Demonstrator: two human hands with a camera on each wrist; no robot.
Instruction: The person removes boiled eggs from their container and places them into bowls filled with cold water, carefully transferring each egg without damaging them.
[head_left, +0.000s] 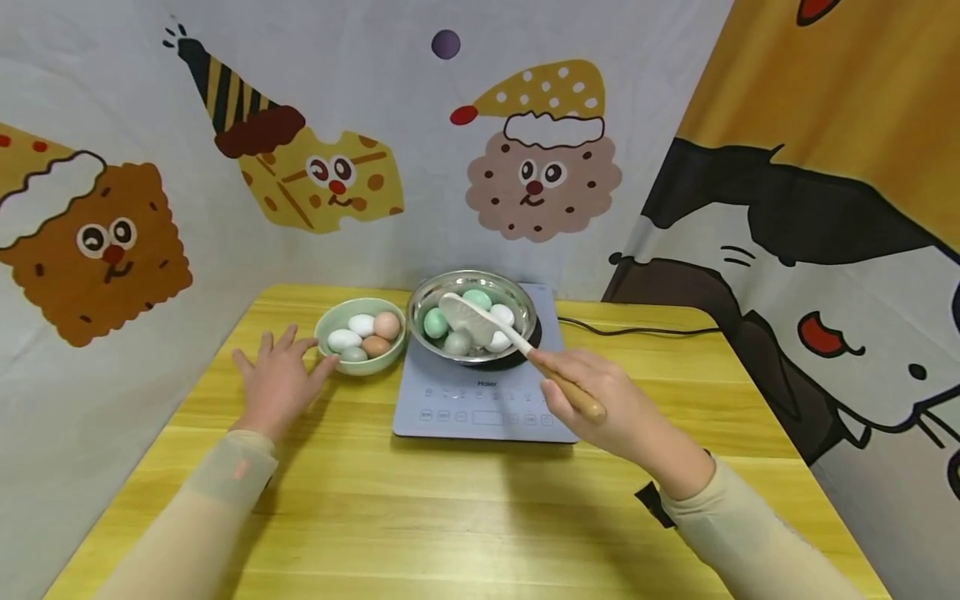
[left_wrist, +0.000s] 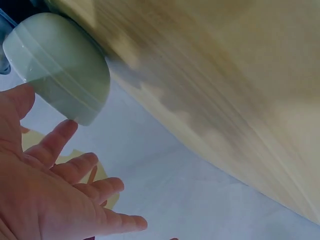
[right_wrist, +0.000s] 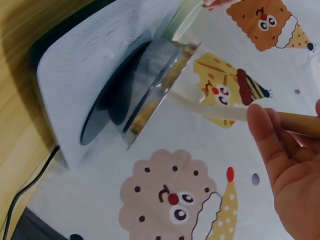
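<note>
My right hand (head_left: 600, 400) grips the wooden handle of a spatula (head_left: 573, 396) with a pale head. That head reaches into a steel bowl (head_left: 420, 292) holding several green, grey and white eggs (head_left: 477, 298), and it partly covers some of them. At the left, my left hand (head_left: 281, 379) has its fingers spread, with thumb and index finger at the rim of a light green bowl (head_left: 330, 358). White, brown and greyish eggs (head_left: 377, 346) fill that bowl. The left wrist view shows the fingertips against the green bowl's side (left_wrist: 65, 70).
Under the steel bowl is a flat grey induction cooker (head_left: 487, 417), its black cord (head_left: 637, 331) running right across the wooden table (head_left: 465, 517). A cartoon-printed cloth (head_left: 420, 183) hangs close behind the table and along its sides.
</note>
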